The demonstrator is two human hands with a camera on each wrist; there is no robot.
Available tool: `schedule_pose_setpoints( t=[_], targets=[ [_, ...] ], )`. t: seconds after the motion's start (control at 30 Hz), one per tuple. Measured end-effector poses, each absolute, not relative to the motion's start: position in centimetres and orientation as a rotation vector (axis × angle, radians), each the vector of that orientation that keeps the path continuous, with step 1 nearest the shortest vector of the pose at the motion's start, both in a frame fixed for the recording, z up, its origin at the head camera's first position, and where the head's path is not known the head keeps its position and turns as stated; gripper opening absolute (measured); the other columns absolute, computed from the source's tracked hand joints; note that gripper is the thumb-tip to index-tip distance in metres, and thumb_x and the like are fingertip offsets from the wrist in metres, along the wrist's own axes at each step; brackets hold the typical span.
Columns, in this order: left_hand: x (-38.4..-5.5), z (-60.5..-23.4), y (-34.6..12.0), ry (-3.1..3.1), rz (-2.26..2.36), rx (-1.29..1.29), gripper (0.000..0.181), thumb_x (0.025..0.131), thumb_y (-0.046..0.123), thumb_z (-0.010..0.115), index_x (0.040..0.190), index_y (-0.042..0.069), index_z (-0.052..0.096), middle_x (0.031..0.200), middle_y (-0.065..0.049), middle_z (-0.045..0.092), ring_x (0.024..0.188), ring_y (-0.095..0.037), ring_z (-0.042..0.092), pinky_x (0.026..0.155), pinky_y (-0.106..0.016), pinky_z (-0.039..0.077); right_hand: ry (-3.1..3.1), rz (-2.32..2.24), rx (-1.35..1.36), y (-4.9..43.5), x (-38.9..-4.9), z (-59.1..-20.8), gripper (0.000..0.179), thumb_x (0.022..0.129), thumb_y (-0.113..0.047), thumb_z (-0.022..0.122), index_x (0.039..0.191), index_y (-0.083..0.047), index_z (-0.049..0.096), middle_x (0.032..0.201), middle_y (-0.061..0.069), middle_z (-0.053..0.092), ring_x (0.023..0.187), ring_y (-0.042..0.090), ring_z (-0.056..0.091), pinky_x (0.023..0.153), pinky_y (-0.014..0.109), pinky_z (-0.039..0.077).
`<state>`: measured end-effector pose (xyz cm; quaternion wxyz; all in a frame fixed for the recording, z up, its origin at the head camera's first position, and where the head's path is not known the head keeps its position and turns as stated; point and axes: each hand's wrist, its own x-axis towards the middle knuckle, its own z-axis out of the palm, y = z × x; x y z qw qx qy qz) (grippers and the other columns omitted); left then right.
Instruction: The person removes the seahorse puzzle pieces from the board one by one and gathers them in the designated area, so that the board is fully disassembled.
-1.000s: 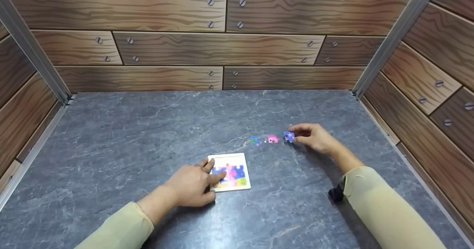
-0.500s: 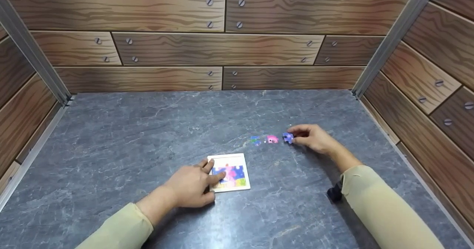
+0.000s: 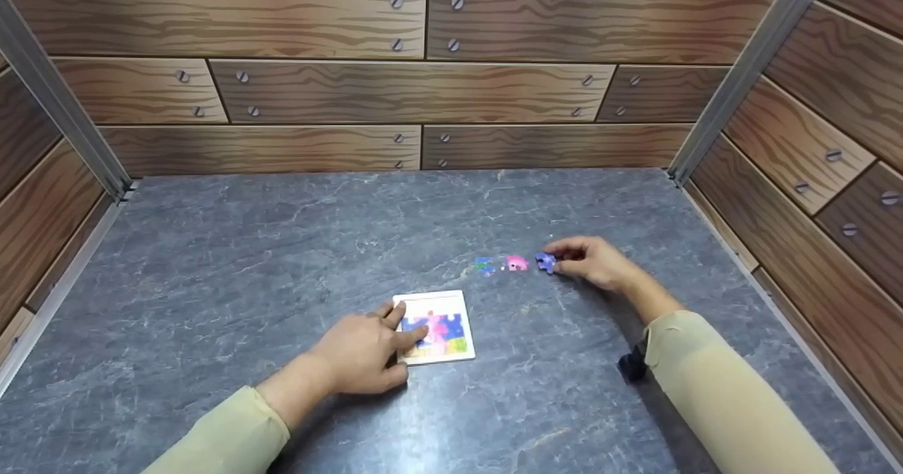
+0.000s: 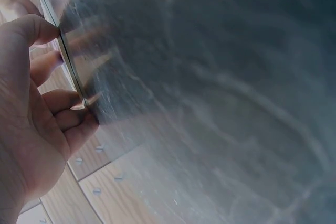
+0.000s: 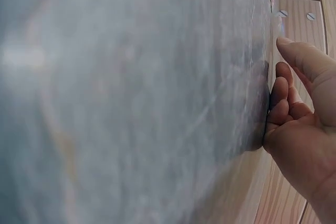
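In the head view, my left hand (image 3: 363, 354) rests on the left side of a white-framed jigsaw puzzle tray (image 3: 468, 347). Its index finger lies over the partly filled picture of pink, blue and yellow, and the thumb touches the lower left corner. The left wrist view shows the tray (image 4: 71, 66) edge-on against the fingers. My right hand (image 3: 596, 262) pinches a purple-blue puzzle piece (image 3: 546, 262) by thumb and index finger, low at the tabletop. Left of it lie a pink puzzle piece (image 3: 516, 263) and a blue-green puzzle piece (image 3: 485, 266).
A grey marbled tabletop (image 3: 282, 248) spreads under everything. Wood-patterned panels (image 3: 317, 93) stand at the back and both sides, with metal corner posts (image 3: 748, 72). A black strap-like object (image 3: 633, 365) sits under the right sleeve.
The right hand and the purple-blue piece have shifted slightly left, nearer the pink piece, and the piece looks turned a little. The left hand stays on the tray.
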<state>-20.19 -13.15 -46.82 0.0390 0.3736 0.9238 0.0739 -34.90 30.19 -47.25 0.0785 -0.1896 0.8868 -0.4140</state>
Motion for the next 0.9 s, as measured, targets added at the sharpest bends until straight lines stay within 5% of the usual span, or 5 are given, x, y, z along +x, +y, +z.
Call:
schedule_pose_setpoints(
  t=[0.9],
  targets=[
    [-20.16,-46.74,-13.22,2.823,0.231,1.162,0.059,0.097,0.038,0.058,0.154,0.021,0.059,0.151,-0.033,0.051,0.139,-0.047,0.053,0.077,-0.054,0.061,2.706,-1.193,-0.556,29.7,-34.42,-47.07,0.036,0.095,0.001,0.074,0.13,0.009,0.07,0.113,0.026,0.068,0.095,0.023,0.055,0.081,0.023,0.044]
  ],
)
